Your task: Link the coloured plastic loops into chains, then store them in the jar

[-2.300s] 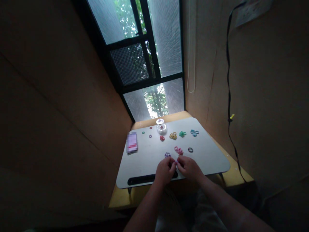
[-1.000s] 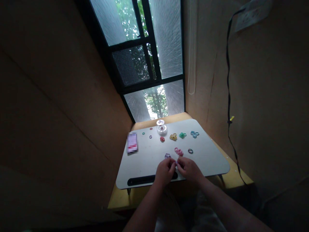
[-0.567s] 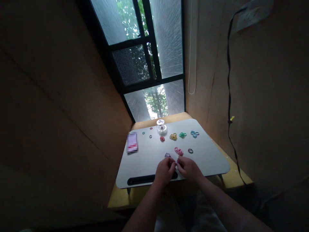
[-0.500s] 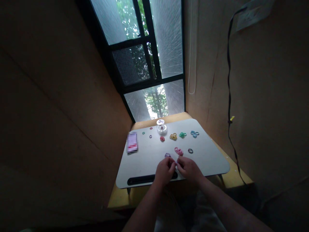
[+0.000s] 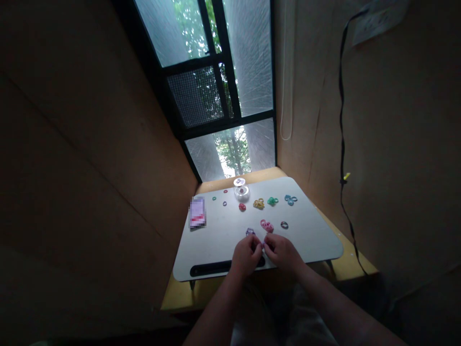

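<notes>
Close together over the front edge of a white table, my left hand [image 5: 247,253] and my right hand [image 5: 281,250] are both closed in a pinch. A small purple thing [image 5: 263,244] shows between the fingertips, held by both hands; its shape is too small to tell. Just beyond my left fingers lies a pile of purple bands [image 5: 250,231], partly hidden. Pink bands [image 5: 267,225] lie beyond my right hand, with a dark multicoloured ring [image 5: 284,225] to their right. Farther back are red [image 5: 242,207], yellow [image 5: 258,203], green [image 5: 272,201] and blue bands [image 5: 290,199].
The white table [image 5: 216,245] has a dark slot [image 5: 211,268] at its front. A blurred purple item [image 5: 198,212] lies at its left. A clear round container [image 5: 241,192] stands at the back, near several single rings [image 5: 224,203]. A cable [image 5: 342,144] hangs at the right.
</notes>
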### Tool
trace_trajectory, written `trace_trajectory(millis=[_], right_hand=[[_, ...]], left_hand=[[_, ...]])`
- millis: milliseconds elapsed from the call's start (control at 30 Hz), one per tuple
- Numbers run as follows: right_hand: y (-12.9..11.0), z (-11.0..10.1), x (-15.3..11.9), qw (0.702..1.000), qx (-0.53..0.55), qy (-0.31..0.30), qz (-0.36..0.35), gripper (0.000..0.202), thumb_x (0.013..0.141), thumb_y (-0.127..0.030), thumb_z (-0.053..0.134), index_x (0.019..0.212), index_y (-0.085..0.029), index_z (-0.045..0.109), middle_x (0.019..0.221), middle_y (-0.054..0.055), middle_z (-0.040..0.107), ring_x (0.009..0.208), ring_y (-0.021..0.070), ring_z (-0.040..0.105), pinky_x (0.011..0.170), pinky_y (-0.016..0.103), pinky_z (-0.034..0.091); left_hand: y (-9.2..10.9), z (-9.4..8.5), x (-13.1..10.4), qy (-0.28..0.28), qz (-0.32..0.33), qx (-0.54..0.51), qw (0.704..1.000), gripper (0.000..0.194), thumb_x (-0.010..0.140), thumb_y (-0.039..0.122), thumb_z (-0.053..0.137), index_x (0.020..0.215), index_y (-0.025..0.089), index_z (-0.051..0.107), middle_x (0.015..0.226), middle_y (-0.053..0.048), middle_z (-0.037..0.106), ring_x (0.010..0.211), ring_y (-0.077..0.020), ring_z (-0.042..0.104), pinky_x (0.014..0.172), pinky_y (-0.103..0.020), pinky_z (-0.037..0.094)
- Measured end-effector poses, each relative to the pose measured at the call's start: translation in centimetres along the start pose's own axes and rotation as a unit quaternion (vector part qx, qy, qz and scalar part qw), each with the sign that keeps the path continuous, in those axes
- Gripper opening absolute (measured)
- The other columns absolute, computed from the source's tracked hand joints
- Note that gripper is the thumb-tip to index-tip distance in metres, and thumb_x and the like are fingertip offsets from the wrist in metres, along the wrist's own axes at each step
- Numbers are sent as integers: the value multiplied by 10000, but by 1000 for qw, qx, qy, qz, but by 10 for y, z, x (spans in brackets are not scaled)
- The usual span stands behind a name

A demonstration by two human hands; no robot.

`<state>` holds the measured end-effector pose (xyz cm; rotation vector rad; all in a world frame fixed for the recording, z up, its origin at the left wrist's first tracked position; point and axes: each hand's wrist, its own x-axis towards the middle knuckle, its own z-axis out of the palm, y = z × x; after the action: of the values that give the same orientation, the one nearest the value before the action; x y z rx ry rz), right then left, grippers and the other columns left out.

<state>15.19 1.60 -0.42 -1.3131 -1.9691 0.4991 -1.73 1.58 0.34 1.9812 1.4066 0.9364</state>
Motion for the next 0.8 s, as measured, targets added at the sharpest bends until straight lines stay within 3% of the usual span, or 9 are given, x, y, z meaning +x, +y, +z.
trace_trajectory(millis=[800], right_hand=[[-1, 0, 0, 1000, 2, 0, 2, 165, 858, -260, 506, 699, -216, 507, 673, -12, 575, 628, 142, 525, 605, 252, 333]], left_hand=[[0, 0, 0, 4, 4, 15, 1000, 91, 827, 230, 568, 745, 197, 547, 652, 32, 548, 606, -122, 477, 583, -242, 310]])
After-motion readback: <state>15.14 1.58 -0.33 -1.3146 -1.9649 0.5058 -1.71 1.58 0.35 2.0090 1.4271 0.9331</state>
